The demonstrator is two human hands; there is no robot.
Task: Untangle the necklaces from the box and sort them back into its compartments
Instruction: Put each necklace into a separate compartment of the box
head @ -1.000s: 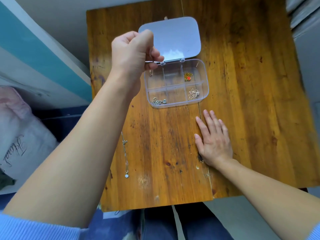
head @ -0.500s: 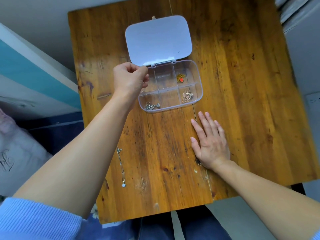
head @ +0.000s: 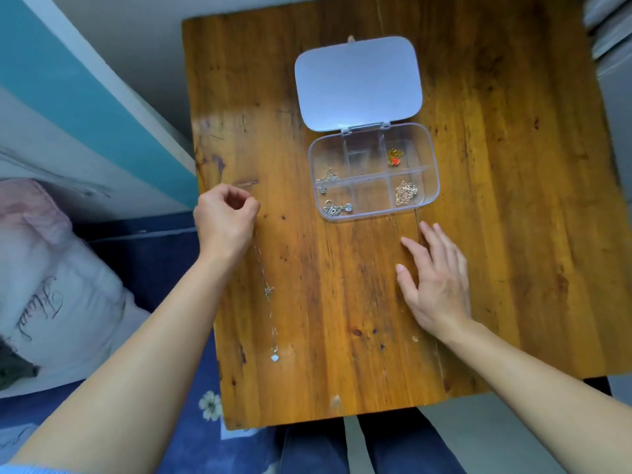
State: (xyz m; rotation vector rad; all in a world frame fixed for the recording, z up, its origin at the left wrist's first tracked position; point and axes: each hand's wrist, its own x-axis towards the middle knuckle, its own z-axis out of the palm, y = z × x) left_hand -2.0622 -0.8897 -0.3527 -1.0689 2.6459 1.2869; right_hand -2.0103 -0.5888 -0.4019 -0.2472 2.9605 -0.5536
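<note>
A clear compartment box [head: 435,172] lies open at the back of the wooden table [head: 342,319], its lid [head: 357,80] folded away from me. Separate compartments hold a silver necklace [head: 326,181], a silver one with a pale blue stone [head: 337,208], a gold one with a red pendant [head: 395,158] and a gold chain [head: 406,192]. A thin silver necklace [head: 270,313] stretches along the table's left side, ending in a white pendant. My left hand [head: 224,218] pinches the far end of this chain. My right hand [head: 436,282] lies flat, fingers spread, in front of the box.
The table's left edge runs right beside my left hand, and its front edge is close to my body. A pink-white pillow [head: 51,285] and blue floral bedding [head: 191,422] lie to the left. Grey furniture [head: 612,63] stands at the right.
My left hand has left the box's upper-left compartment, where a silver necklace now lies, and dropped toward me to the loose chain's far end. The right hand has stayed put.
</note>
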